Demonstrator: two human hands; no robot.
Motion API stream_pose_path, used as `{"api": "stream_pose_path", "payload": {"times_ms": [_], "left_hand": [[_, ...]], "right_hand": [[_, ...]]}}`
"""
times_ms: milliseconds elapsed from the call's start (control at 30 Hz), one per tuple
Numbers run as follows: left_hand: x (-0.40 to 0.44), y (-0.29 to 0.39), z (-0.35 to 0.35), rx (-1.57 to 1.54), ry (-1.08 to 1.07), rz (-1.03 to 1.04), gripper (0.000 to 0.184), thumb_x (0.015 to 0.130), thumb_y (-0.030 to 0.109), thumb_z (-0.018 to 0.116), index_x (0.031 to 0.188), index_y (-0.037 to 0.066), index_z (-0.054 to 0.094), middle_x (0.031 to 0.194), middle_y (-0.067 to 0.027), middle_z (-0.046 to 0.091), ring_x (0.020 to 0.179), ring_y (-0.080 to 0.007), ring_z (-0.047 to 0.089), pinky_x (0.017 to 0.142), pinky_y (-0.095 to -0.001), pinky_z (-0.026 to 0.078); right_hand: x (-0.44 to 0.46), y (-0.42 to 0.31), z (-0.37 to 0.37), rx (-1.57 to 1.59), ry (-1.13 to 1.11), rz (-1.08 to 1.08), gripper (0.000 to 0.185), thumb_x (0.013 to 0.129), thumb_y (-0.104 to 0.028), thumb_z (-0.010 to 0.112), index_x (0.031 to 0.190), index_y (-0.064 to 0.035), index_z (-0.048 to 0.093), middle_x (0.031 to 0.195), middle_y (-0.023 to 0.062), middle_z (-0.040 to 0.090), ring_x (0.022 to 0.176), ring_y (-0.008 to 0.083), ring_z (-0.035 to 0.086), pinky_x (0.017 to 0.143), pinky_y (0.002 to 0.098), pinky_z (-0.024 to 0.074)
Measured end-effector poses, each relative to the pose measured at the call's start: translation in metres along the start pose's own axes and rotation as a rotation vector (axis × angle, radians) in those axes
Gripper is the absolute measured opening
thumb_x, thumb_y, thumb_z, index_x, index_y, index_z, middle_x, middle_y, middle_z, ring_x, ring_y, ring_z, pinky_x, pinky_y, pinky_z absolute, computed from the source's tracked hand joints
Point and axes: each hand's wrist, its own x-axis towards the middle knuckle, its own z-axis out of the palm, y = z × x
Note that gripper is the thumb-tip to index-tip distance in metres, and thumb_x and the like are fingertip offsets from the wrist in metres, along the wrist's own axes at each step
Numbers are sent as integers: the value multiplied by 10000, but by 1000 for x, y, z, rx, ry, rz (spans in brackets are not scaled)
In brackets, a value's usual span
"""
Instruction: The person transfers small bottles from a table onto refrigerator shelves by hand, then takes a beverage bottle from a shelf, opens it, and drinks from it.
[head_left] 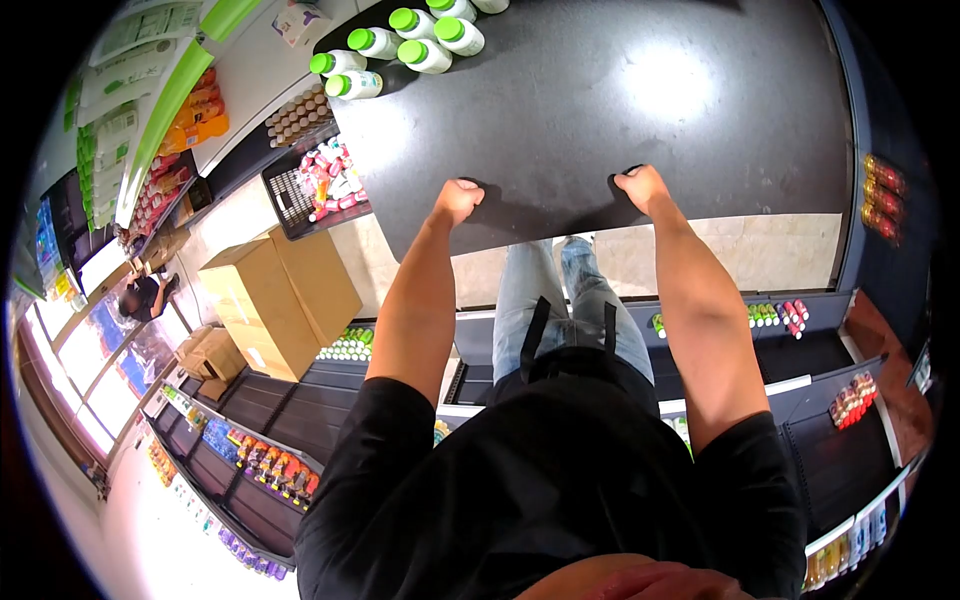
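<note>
A wide black shelf panel (pixel 560 130) lies in front of me at about waist height. My left hand (pixel 460 201) is curled closed over its near left part, with a dark shadow beside the fingers. Further right, my right hand (pixel 643 187) is also closed, its thumb side turned inward. Both fists are a little inside the panel's near edge. Whether they press on the surface or grip something dark is hidden. Several white bottles with green caps (pixel 425 55) stand or lean at the panel's far left corner, apart from both hands.
To the left are a black crate (pixel 291 200) of red and white packs and large cardboard boxes (pixel 265 300). Shelves with orange bottles (pixel 278 470) run behind on the left. Lower shelving (pixel 830 440) is at right. Another person (pixel 146 297) is far left.
</note>
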Motion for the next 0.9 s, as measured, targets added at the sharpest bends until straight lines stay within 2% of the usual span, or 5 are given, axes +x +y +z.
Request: {"api": "stream_pose_path", "payload": {"times_ms": [167,467,667,767,900], "left_hand": [[-3,2,3,-6,13,1,216,694,105,571,516,72,452,479,27,358,437,-82,313,419,-299,217],[-5,5,1,-18,-1,25,202,726,65,564,549,68,468,464,17,387,384,-84,323,378,-290,194],[-8,8,1,-18,11,-9,209,701,87,576,529,88,457,462,29,358,401,-83,311,389,-293,188],[-8,4,3,-9,16,14,206,705,86,581,531,86,471,462,24,375,390,-84,317,385,-290,186],[-16,14,3,-91,-19,-4,213,710,76,577,529,82,465,467,25,374,396,-84,320,389,-290,187]], "right_hand": [[-2,-2,0,-23,18,-24,396,755,-335,615,877,37,675,899,245,654,874,362,624,809,404,463],[-2,-1,0,37,-18,-1,386,755,-329,624,811,52,655,800,216,654,764,329,608,755,404,458],[-11,-10,-6,-6,2,3,393,752,-330,618,862,43,670,877,229,661,828,330,624,794,391,465],[-11,-1,3,107,129,-107,376,753,-306,621,709,67,621,678,210,613,640,299,557,683,401,447],[-7,1,4,20,158,-121,368,739,-305,615,713,62,634,694,213,625,655,306,574,689,401,452]]}}
